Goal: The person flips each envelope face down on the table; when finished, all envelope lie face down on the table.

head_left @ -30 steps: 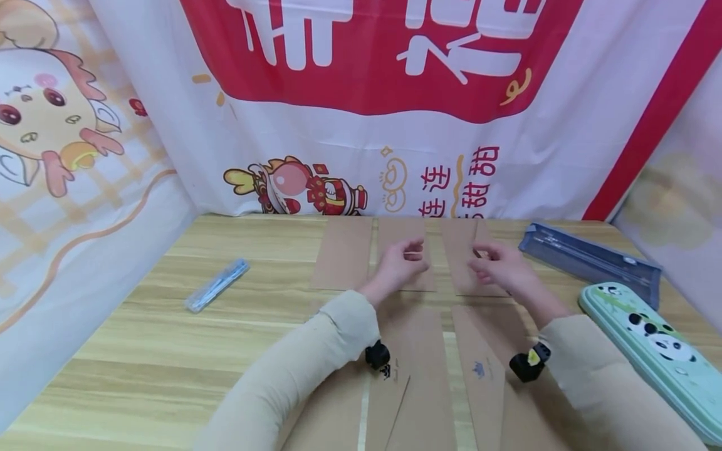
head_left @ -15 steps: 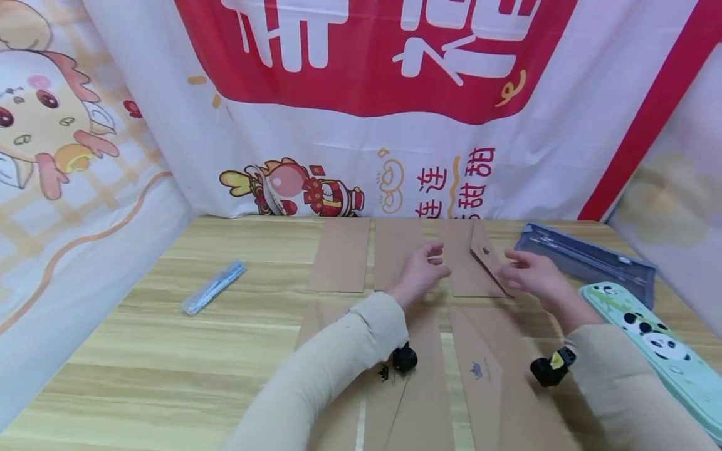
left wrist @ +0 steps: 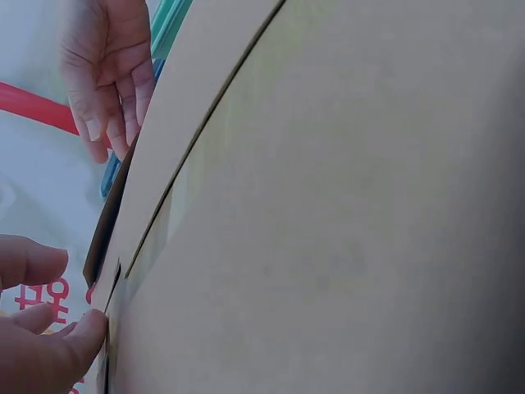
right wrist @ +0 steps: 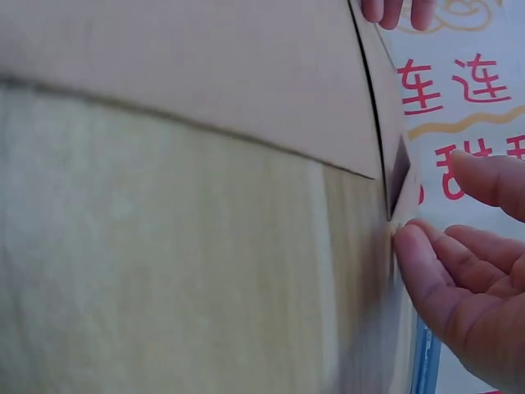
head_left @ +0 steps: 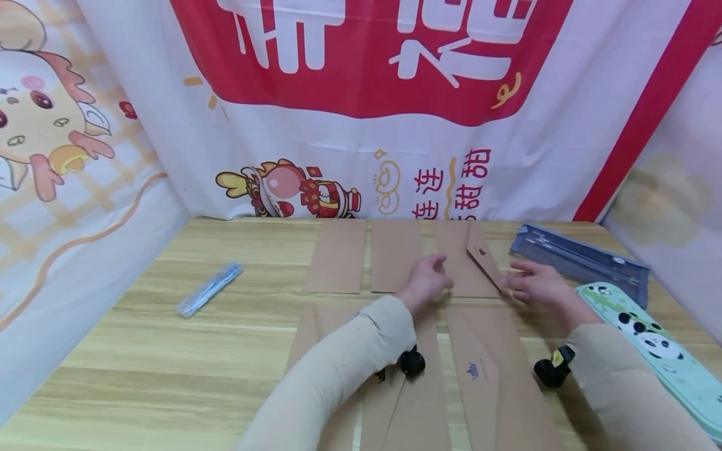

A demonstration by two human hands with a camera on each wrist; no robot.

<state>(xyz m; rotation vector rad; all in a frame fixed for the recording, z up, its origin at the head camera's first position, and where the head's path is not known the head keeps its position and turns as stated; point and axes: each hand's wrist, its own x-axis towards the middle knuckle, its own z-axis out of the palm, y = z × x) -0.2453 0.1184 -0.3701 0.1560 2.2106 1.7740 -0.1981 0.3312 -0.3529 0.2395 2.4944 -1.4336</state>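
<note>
A brown kraft envelope (head_left: 459, 272) lies at the right end of the back row, its pointed flap (head_left: 482, 254) partly raised and marked with a small dark print. My left hand (head_left: 427, 282) is by this envelope's left edge, fingers loosely bent and holding nothing. At the opposite edge, near the flap's lower end, is my right hand (head_left: 536, 285); its fingers are relaxed, with no grip visible. The right wrist view shows the right fingertips (right wrist: 414, 242) close to the paper edge; whether they touch is unclear. Beside the left hand is the middle back envelope (head_left: 395, 257).
Another envelope (head_left: 336, 257) lies back left, and several more, including a printed one (head_left: 485, 382), lie in front under the forearms. A blue mesh pouch (head_left: 581, 263) and a green panda pencil case (head_left: 657, 351) are at right. A clear-blue slim case (head_left: 209, 290) lies left.
Both hands moved right. My right hand came away from the flap, which now stands partly raised, then dropped slightly toward the envelope's right edge. The view shifted a little.
</note>
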